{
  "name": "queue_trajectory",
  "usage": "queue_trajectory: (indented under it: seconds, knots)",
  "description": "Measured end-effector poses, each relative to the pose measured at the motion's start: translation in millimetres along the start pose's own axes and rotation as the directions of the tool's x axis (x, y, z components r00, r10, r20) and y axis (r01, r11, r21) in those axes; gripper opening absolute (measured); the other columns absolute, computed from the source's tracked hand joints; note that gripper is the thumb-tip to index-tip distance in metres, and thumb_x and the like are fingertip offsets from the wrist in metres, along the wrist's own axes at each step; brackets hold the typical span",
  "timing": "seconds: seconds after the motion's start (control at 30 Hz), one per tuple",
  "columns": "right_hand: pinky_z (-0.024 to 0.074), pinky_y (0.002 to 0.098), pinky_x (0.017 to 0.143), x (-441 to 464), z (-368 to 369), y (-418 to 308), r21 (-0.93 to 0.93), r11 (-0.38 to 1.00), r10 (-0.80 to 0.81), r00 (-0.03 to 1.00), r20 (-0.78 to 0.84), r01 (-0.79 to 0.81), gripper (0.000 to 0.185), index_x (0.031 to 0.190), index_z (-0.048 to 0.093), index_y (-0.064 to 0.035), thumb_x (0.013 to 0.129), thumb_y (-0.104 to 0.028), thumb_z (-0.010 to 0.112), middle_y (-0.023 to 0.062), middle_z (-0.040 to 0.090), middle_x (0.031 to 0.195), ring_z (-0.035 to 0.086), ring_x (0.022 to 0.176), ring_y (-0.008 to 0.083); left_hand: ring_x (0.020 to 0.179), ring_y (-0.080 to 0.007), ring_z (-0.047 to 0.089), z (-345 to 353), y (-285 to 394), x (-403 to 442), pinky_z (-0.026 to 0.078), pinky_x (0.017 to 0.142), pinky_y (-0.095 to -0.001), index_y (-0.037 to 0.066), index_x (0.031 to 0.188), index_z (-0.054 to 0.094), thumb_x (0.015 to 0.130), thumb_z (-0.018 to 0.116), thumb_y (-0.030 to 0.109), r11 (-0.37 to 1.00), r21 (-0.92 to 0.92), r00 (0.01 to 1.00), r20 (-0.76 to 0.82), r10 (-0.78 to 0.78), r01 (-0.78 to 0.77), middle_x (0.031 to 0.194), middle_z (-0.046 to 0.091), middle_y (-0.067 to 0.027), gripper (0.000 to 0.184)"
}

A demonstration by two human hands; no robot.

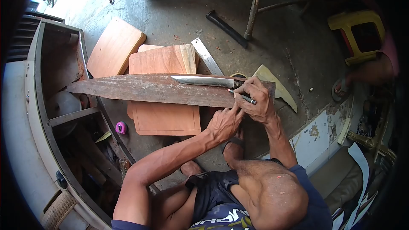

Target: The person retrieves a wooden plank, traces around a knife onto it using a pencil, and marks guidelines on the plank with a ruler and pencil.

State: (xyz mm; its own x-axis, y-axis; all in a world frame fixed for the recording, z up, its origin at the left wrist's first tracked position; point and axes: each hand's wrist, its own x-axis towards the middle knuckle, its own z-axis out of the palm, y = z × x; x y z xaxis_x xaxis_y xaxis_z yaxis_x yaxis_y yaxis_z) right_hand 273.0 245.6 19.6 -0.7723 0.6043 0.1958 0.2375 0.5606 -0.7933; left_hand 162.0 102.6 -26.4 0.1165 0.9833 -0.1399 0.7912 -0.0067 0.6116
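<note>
Pencil (246, 99) where?
Pinched in right hand (258, 102), between thumb and fingers. Aimed left, reddish tip just beside knife (203, 80), near its handle. Can't tell if touching plank (128, 88).

Copy. Left hand (226, 124)?
Bunched at plank's near edge, fingertips up against right hand. Can't tell if gripping wood.

Knife?
Flat on plank, blade toward left, dark handle partly hidden by right hand.

Under plank?
Reddish boards (166, 120), stacked on floor (166, 23). Tapered plank end over rim of cabinet (68, 117).

Nearby?
Metal ruler (207, 56) beyond plank, pale offcut (279, 86) past right hand, pink tape measure (121, 127) by cabinet.
</note>
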Motion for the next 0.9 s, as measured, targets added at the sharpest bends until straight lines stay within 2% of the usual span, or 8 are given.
queue_trajectory:
  seconds: [0.13,0.23,0.3,0.4,0.5,0.67,0.73,0.9]
  knots:
    - [0.0536,0.0427,0.085,1,-5,-2,0.005,1.0,0.022,0.998,0.055,-0.022,0.016,0.099,0.075,-0.0003,0.089,-0.012,0.077,0.0142,0.073,0.095,0.063,0.094,0.0311,0.091,-0.0404,0.071,0,-4,0,0.059,0.075,-0.0501,0.004,0.127,0.058,0.096,0.06,0.018,1.0,-0.009,1.0,0.017,0.012,-0.012,0.112,0.059,-0.0238,0.033]
    - [0.0534,0.043,0.089,2,-8,-7,-0.045,0.995,-0.09,0.991,-0.099,0.086,0.022,0.11,0.075,-0.0032,0.091,-0.015,0.078,0.012,0.075,0.107,0.064,0.1,0.0317,0.093,-0.0412,0.071,-5,-4,-1,0.059,0.079,-0.0495,0.006,0.141,0.054,0.094,0.062,0.014,1.0,0.02,0.995,0.097,-0.001,-0.001,0.138,0.053,-0.0292,0.048]
    - [0.0522,0.0432,0.092,-4,-8,1,-0.138,0.988,-0.079,0.991,-0.107,0.063,0.025,0.113,0.075,-0.0048,0.091,-0.017,0.079,0.0105,0.074,0.112,0.065,0.104,0.0315,0.096,-0.0417,0.071,-15,-2,-12,0.06,0.084,-0.0481,0.007,0.155,0.046,0.091,0.065,0.01,0.998,-0.027,0.996,-0.062,0.059,-0.061,0.164,0.032,-0.031,0.067]
    - [0.0484,0.0439,0.099,-11,-11,3,-0.355,0.933,-0.088,0.994,-0.071,0.058,0.033,0.121,0.074,-0.0085,0.089,-0.018,0.08,0.0072,0.073,0.122,0.065,0.112,0.0304,0.099,-0.0416,0.072,-17,-9,-38,0.06,0.087,-0.0464,0.006,0.161,0.04,0.088,0.067,0.007,0.992,0.02,0.991,-0.027,0.127,-0.127,0.173,0.015,-0.0298,0.078]
    - [0.0482,0.0443,0.097,-23,-2,17,-0.425,0.905,-0.058,0.996,-0.062,0.027,0.037,0.126,0.069,-0.007,0.09,-0.012,0.078,0.0102,0.071,0.115,0.064,0.108,0.0322,0.111,-0.0437,0.07,-30,-13,-62,0.06,0.089,-0.0468,0.004,0.158,0.042,0.087,0.068,0.006,0.999,-0.027,0.992,0.122,0.041,-0.038,0.172,0.018,-0.0302,0.076]
    - [0.0518,0.047,0.093,-48,-23,35,-0.39,0.918,-0.057,0.951,-0.304,-0.069,0.032,0.128,0.065,-0.0018,0.097,-0.009,0.072,0.0175,0.067,0.114,0.063,0.107,0.0367,0.124,-0.0455,0.064,-31,-22,-75,0.058,0.097,-0.0474,0.001,0.154,0.046,0.088,0.068,0.006,0.997,-0.045,0.998,0.018,0.059,-0.058,0.17,0.024,-0.0303,0.07]
    - [0.0505,0.0494,0.097,-69,-38,44,-0.283,0.907,0.109,0.822,-0.559,-0.312,0.033,0.134,0.061,0.0002,0.103,-0.011,0.066,0.0203,0.065,0.12,0.063,0.112,0.0397,0.125,-0.0444,0.064,-31,-25,-75,0.056,0.1,-0.0473,0.0,0.153,0.046,0.088,0.066,0.008,0.995,-0.052,0.994,-0.084,0.077,-0.081,0.17,0.026,-0.0297,0.069]
    - [0.0466,0.054,0.102,-173,-41,95,-0.352,0.649,0.295,0.649,-0.701,-0.675,0.04,0.143,0.053,0.0017,0.106,-0.013,0.058,0.0266,0.06,0.128,0.058,0.119,0.0477,0.128,-0.0414,0.06,-46,-34,-61,0.051,0.106,-0.0455,-0.001,0.149,0.051,0.088,0.07,0.008,0.989,0.035,0.961,-0.235,0.147,-0.143,0.155,0.048,-0.0247,0.064]
